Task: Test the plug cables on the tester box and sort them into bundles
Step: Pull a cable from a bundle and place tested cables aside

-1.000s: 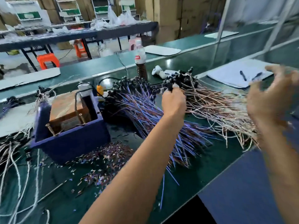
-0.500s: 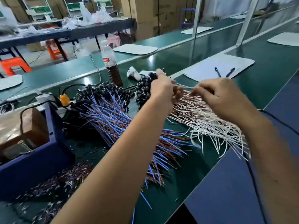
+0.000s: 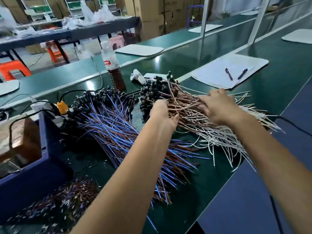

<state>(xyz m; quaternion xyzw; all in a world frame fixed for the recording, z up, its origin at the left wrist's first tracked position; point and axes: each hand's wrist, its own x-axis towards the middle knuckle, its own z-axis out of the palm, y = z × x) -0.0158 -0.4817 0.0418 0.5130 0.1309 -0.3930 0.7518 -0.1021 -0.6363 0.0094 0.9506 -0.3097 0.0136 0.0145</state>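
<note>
Two heaps of plug cables lie on the green bench. The blue-and-brown cables [image 3: 109,127] with black plugs fan out at centre left. The brown-and-white cables [image 3: 212,132] lie to the right, their black plugs [image 3: 155,92] bunched at the far end. My left hand [image 3: 163,115] grips a bunch of the brown-and-white cables just behind the plugs. My right hand [image 3: 217,107] rests on top of the same heap, fingers stretched across the wires. The dark blue tester box [image 3: 45,149] stands at the left edge, with an orange plug [image 3: 62,107] behind it.
A bottle [image 3: 112,70] of dark liquid and a white device [image 3: 137,76] stand behind the heaps. A sheet of paper [image 3: 217,78] with two pens lies at the far right. Cut wire scraps [image 3: 59,200] litter the near left. A black cord [image 3: 287,122] crosses the blue edge at right.
My left hand slid from the plug ends down onto the brown wires and closed round them. My right hand dropped from pinching wires in the air to lying on the heap.
</note>
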